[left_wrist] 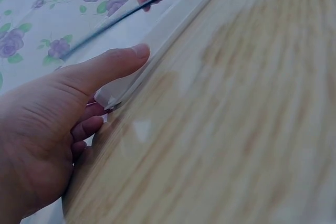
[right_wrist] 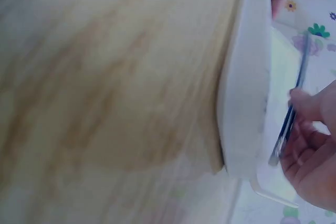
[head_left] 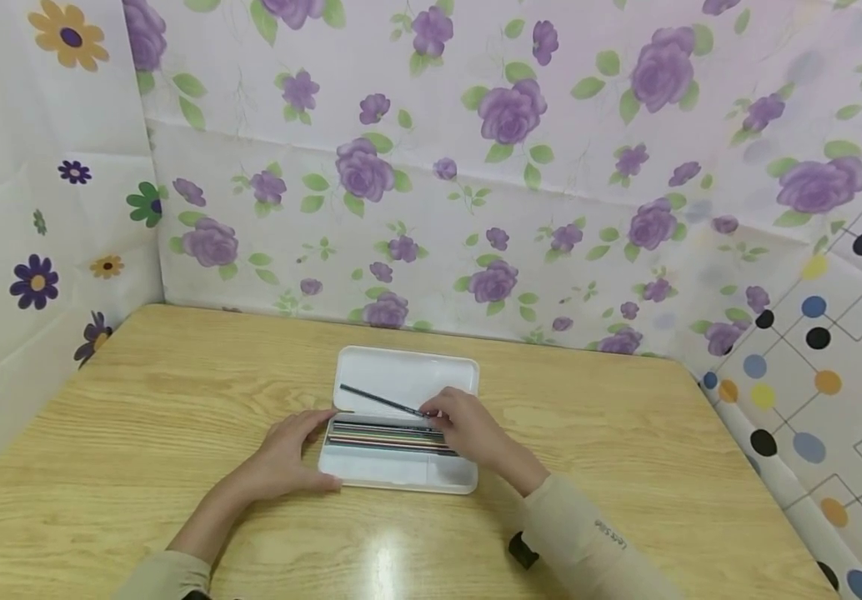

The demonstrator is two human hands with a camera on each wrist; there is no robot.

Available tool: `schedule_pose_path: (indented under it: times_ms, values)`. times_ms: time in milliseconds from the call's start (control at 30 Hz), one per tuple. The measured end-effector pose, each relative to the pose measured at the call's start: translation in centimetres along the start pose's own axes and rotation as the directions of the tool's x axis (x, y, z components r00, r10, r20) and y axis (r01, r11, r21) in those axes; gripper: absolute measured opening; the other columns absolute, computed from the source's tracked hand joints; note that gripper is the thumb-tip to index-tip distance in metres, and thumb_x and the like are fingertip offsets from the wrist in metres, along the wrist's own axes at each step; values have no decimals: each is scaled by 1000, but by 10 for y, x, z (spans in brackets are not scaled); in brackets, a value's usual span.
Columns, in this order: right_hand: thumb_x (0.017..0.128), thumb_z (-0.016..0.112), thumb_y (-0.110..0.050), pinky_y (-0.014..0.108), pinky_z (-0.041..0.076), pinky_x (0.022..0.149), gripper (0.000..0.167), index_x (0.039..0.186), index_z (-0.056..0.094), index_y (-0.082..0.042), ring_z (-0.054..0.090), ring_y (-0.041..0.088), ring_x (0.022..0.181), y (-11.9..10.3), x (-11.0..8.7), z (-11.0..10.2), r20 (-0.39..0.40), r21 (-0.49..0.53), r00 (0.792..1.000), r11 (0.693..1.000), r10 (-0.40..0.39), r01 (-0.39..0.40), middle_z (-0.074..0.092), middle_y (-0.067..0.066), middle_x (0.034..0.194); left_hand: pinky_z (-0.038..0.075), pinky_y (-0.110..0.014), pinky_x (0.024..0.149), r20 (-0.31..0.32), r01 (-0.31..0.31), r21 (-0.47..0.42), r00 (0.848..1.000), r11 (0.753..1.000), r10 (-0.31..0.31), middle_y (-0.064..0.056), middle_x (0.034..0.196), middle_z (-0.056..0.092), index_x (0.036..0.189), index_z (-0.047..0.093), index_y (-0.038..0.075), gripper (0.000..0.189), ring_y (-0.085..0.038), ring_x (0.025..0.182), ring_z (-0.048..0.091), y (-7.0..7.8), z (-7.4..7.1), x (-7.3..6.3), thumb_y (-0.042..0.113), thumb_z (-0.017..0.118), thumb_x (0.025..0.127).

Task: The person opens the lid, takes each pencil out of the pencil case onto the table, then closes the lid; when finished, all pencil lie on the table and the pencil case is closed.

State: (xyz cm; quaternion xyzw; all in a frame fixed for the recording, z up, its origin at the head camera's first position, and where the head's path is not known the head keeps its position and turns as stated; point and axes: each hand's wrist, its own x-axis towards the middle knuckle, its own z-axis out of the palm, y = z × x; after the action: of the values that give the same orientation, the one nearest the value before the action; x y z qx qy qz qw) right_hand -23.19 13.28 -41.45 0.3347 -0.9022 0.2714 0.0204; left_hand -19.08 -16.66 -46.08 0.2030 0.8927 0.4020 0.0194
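Observation:
A white pencil case (head_left: 386,477) lies on the table with its lid (head_left: 401,364) laid back. Several slim pencils (head_left: 386,437) in dark, red and green tones lie side by side in its lower half. My right hand (head_left: 468,427) pinches one dark pencil (head_left: 378,398) near its right end, slanted over the hinge and lid. The right wrist view shows this pencil (right_wrist: 301,72) between thumb and fingers. My left hand (head_left: 288,458) spans the left end of the case, thumb at the front corner and fingers by the hinge. In the left wrist view its thumb (left_wrist: 118,65) lies along the case wall.
The light wooden table (head_left: 176,383) stretches out around the case. Floral cloth (head_left: 438,167) hangs behind it, with patterned sheets at both sides. A small black object (head_left: 523,550) shows beside the right sleeve (head_left: 588,533).

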Motion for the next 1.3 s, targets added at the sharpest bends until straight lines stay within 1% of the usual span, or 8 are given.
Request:
schedule_pose_path:
  times_ms: [167,267,467,667,833,1000,1200,1300]
  values:
    - [92,64,-2,26,49,67,13,103,70,-2,56,12,78,0,1,-9,-64,101,995,993,76,-69,62,4,93,27,-56,98,-2,-5,4,1000,1000,5,-15,133,51,142,43,2,100,-27,107,49,1,-2,0,46,86,64]
    - [91,66,-3,26,51,68,13,104,70,-3,57,12,79,2,0,-16,-120,171,984,979,131,-109,63,2,91,26,-57,98,0,-8,2,1000,1000,8,-15,133,50,142,43,2,100,-28,108,49,2,-3,1,47,86,64]
    - [89,68,-2,28,53,68,14,103,70,-2,60,16,81,9,-6,-30,-219,260,947,949,237,-177,65,2,88,26,-57,98,8,-14,-5,1000,1000,14,-14,133,50,142,43,3,99,-27,108,49,0,-1,2,47,86,64]
    - [89,67,-3,28,53,66,18,106,68,4,61,20,82,24,-15,-45,-263,297,905,920,335,-254,66,7,90,25,-56,98,3,-19,2,1000,1000,19,-14,133,51,141,44,3,99,-27,107,50,-2,2,2,48,86,64]
    - [90,65,-4,27,55,64,22,110,66,7,60,22,83,39,-22,-54,-242,364,869,871,431,-330,65,11,92,24,-59,100,8,-9,-5,1000,1000,9,-17,136,49,142,43,2,100,-30,109,50,-2,3,0,48,86,64]
    - [91,64,-6,29,56,67,25,113,64,7,62,23,85,50,-34,-58,-191,379,839,827,509,-416,64,13,95,24,-59,100,5,-7,-5,1000,1000,7,-16,136,49,142,42,3,100,-31,110,49,-1,1,-1,47,86,64]
    - [90,64,-3,34,56,67,22,108,63,10,63,20,75,62,-51,-56,-102,402,795,756,598,-517,64,14,91,24,-57,99,3,-12,-6,1000,1000,12,-15,136,49,142,43,4,100,-30,110,49,-1,0,1,47,86,64]
    - [90,64,-3,36,56,68,21,106,64,10,63,18,72,67,-59,-53,-71,387,777,735,625,-556,65,14,90,23,-58,100,2,-14,-9,1000,1000,14,-15,135,50,142,43,3,100,-30,110,49,-1,1,1,47,86,64]
